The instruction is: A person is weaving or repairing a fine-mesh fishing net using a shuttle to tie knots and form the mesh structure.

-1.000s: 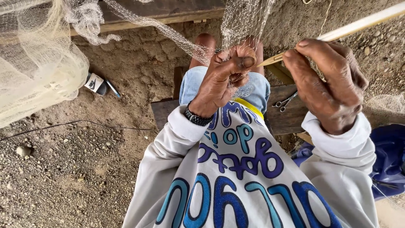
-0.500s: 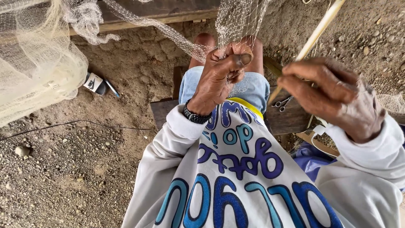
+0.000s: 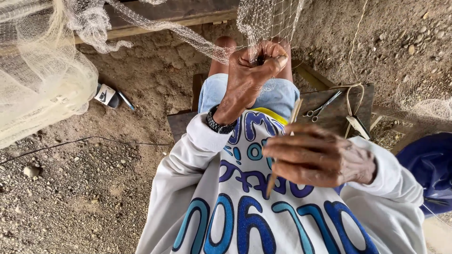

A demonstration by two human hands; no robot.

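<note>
My left hand (image 3: pixel 252 73) is raised over my knees and pinches the pale fishing net (image 3: pixel 270 21) that hangs down from above. My right hand (image 3: pixel 318 160) is pulled in low against my white printed shirt and grips a thin wooden netting needle (image 3: pixel 282 150) that runs upright through the fingers. A fine thread (image 3: pixel 354 44) trails from the upper right down to the wooden bench (image 3: pixel 336 115). A black watch (image 3: pixel 217 126) sits on my left wrist.
Small scissors (image 3: pixel 322 107) and a flat tool (image 3: pixel 359 127) lie on the bench at the right. A bundled net (image 3: pixel 42 80) hangs at the left over gravel ground. A sandal (image 3: pixel 107 95) lies near it. A dark cable (image 3: pixel 84 141) crosses the ground. Blue cloth (image 3: pixel 431 169) lies at right.
My right hand drew the needle from beside the net at the upper right down and back against my chest. The left hand kept its pinch on the net.
</note>
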